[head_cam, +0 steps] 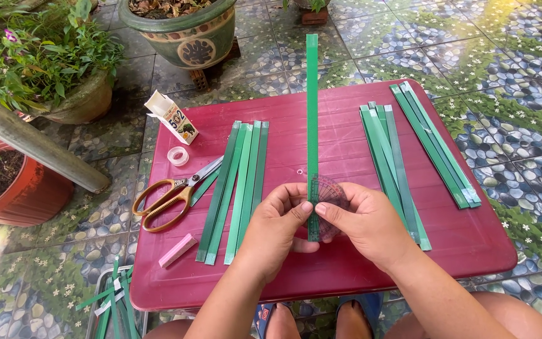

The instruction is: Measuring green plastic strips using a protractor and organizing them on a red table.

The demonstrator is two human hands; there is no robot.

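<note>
A long green strip is held upright-looking along the middle of the red desk, its near end pinched between both hands. The left hand has thumb and forefinger closed on the strip from the left; the right hand is closed on it from the right, and a clear reddish protractor is pressed behind the strip under the right fingers. The step in hand appears to be the lining-up of the strip's near end against the protractor, as if an angle were being set or marked. The next move would seem to call for the strip to be kept flat and steady against the protractor while one hand is freed for a tool.

Bundles of like strips lie to the left and right, with a further bundle near the far right corner. Scissors, a tape roll, a pink eraser and a small carton lie at the left edge.

Much of the protractor is hidden by the fingers and the strip, so no reading can be made out. The strip's near tip is covered by the left thumb. Offcuts on the floor are cut off by the frame.
</note>
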